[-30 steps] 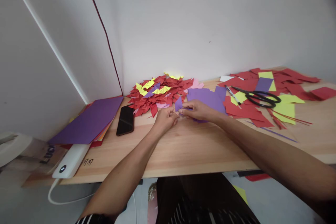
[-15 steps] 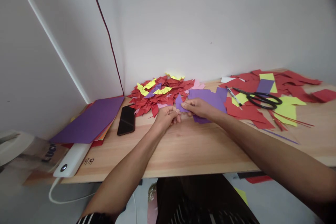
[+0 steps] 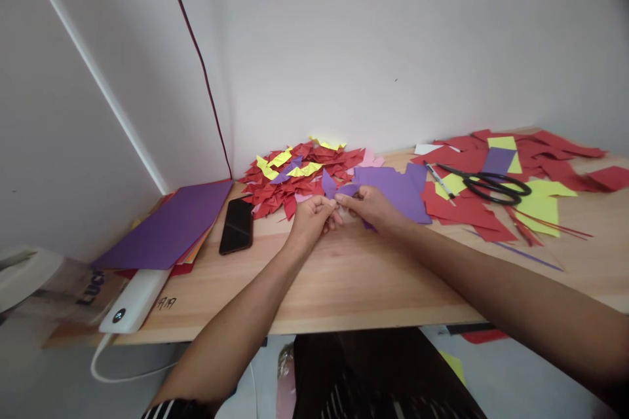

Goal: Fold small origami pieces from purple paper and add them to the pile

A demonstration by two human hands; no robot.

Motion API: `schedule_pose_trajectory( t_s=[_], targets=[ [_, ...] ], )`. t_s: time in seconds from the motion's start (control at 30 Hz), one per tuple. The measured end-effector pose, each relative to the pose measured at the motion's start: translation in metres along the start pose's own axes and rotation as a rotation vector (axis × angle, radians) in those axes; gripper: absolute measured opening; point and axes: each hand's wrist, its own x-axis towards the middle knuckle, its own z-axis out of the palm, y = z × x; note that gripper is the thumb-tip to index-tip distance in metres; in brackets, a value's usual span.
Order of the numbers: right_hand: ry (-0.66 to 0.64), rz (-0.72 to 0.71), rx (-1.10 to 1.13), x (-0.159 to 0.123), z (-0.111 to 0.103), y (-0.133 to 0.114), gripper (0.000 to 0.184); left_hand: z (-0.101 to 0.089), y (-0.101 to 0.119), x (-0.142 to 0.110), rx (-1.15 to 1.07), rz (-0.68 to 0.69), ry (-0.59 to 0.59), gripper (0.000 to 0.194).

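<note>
A small folded piece of purple paper [image 3: 329, 183] is pinched between my two hands, just above the wooden table [image 3: 314, 288]. My left hand [image 3: 314, 215] grips its lower left part with thumb and fingers closed. From the other side, my right hand [image 3: 366, 206] pinches the paper, its fingertips close to the left ones. One pointed flap sticks up and another leans to the right. Behind my right hand lie flat purple sheets [image 3: 393, 190]. A heap of folded red paper pieces [image 3: 275, 195], with several yellow and purple ones on it, sits just beyond my left hand.
Black scissors [image 3: 496, 188] and a pen [image 3: 439, 182] rest among red and yellow paper scraps [image 3: 472, 216] on the right. A phone [image 3: 236, 226], a purple sheet stack [image 3: 171, 222] and a white power bank [image 3: 132, 304] are left. A wall [image 3: 368, 46] stands behind.
The purple paper's shape has changed: a second flap now spreads to the right by my right fingers. My right hand has turned slightly and its fingertips are nearer my left hand's.
</note>
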Motion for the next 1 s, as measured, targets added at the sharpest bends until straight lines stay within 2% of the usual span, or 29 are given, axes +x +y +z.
schedule_pose_trajectory(
  t_s=[0.07, 0.13, 0.2, 0.27, 0.37, 0.47, 0.6, 0.67, 0.77, 0.9, 1.0],
  targets=[
    [-0.005, 0.041, -0.013, 0.003, -0.004, 0.004, 0.039, -0.001, 0.004, -0.001, 0.106, 0.100, 0.056, 0.024],
    [-0.073, 0.029, 0.022, 0.007, -0.008, 0.008, 0.039, -0.005, 0.009, -0.001, 0.249, 0.267, 0.192, 0.013],
    [-0.174, -0.021, 0.081, 0.010, -0.012, 0.011, 0.037, -0.010, 0.015, -0.001, 0.430, 0.425, 0.260, 0.028],
    [-0.260, -0.058, 0.117, 0.011, -0.014, 0.011, 0.038, -0.016, 0.019, 0.001, 0.628, 0.553, 0.200, 0.040],
    [-0.335, -0.059, 0.107, 0.011, -0.016, 0.008, 0.040, -0.023, 0.018, 0.005, 0.799, 0.649, 0.097, 0.032],
    [-0.329, -0.057, 0.109, 0.010, -0.018, 0.005, 0.035, -0.026, 0.012, 0.009, 0.776, 0.642, 0.055, 0.014],
    [-0.319, -0.092, 0.127, 0.011, -0.018, 0.004, 0.028, -0.025, 0.008, 0.008, 0.700, 0.541, 0.065, 0.003],
    [-0.285, -0.098, 0.095, 0.012, -0.018, 0.004, 0.026, -0.023, 0.010, 0.005, 0.668, 0.489, 0.096, 0.010],
    [-0.236, -0.100, 0.054, 0.013, -0.018, 0.004, 0.025, -0.021, 0.014, 0.002, 0.605, 0.474, 0.075, 0.024],
    [-0.255, -0.091, 0.058, 0.011, -0.017, 0.004, 0.028, -0.020, 0.018, 0.000, 0.563, 0.483, 0.026, 0.009],
    [-0.275, -0.066, 0.074, 0.009, -0.017, 0.003, 0.030, -0.022, 0.019, 0.001, 0.503, 0.459, 0.008, 0.009]
  ],
)
